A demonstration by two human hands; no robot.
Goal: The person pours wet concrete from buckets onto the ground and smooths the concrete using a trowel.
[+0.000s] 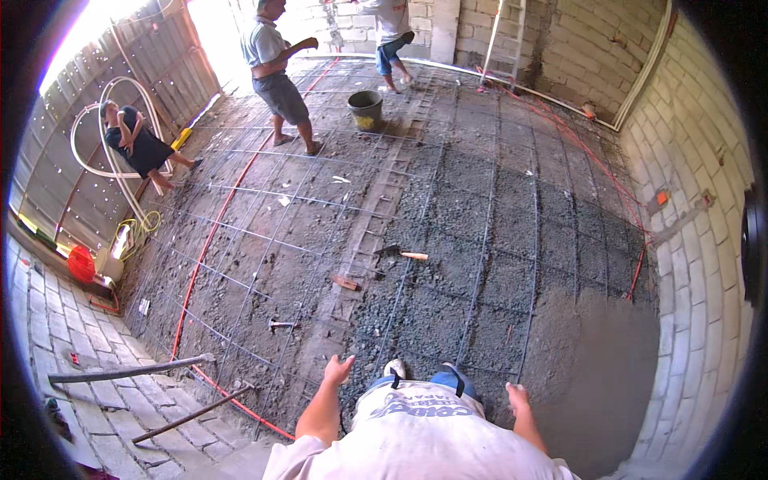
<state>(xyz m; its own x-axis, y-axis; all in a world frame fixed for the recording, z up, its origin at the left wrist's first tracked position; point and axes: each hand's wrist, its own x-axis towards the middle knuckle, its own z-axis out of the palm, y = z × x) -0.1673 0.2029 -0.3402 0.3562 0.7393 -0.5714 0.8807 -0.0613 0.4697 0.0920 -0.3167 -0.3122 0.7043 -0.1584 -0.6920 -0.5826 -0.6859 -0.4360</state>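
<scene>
My left hand (338, 370) is held out at my left side over the gravel, empty, with its thumb and fingers apart. On my right, my right hand (518, 395) hangs above the edge of the smooth wet concrete (600, 376); its fingers look loosely stretched and nothing shows in them. A trowel (390, 251) with a wooden handle lies on the gravel ahead of me. Nearer, a reddish-brown block (346, 283) rests on the bare strip, and a hammer (283, 325) lies left of it. Neither hand touches these things.
A grid of steel bars (484, 240) spans the ground, with an orange tube (210, 232) across it. Far off stand a dark bucket (366, 110), a ladder (504, 40) and two people; another person is at left. Wooden poles (132, 372) lean near the block wall (88, 400).
</scene>
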